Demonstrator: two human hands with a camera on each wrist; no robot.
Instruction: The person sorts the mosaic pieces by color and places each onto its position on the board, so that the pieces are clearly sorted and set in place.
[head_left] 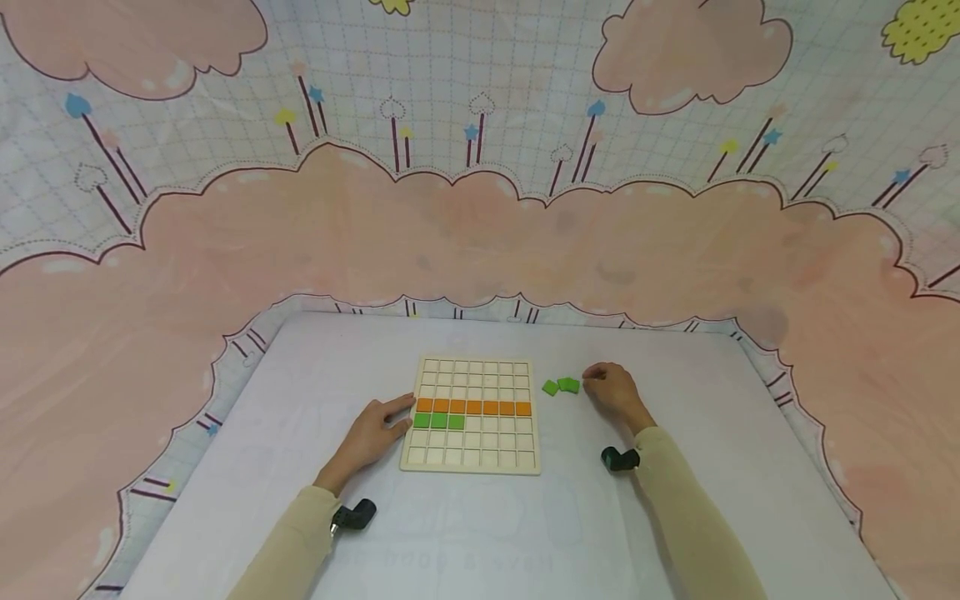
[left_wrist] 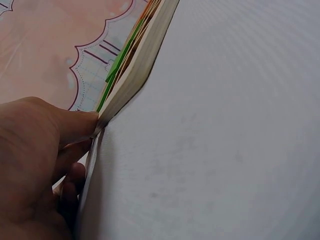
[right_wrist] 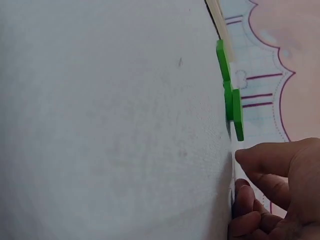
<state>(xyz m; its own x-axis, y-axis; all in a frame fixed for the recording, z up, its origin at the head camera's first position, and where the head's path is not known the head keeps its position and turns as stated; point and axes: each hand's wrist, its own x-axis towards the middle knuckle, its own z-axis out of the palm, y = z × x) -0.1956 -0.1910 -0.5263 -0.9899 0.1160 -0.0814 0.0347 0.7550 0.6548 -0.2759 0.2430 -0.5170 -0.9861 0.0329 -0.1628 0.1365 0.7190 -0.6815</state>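
A pale wooden grid board (head_left: 471, 472) lies flat on the white table. One full row of its cells holds orange tiles (head_left: 472, 407). Just below, three green tiles (head_left: 438, 421) fill the row's left end. My left hand (head_left: 370, 431) rests at the board's left edge, index finger and thumb spread along it; the left wrist view shows a fingertip touching the rim. Right of the board lie loose green tiles (head_left: 551, 387), two of them overlapping in the right wrist view. Beside them is my right hand (head_left: 613, 390), fingers bent loosely, apart from the tiles, with nothing visible in its grasp.
The white table (head_left: 465, 533) reaches back to a peach and white patterned cloth (head_left: 480, 242) that hangs behind and around it. A dark wrist device (head_left: 619, 459) sits at the right cuff, another wrist device (head_left: 354, 515) at the left.
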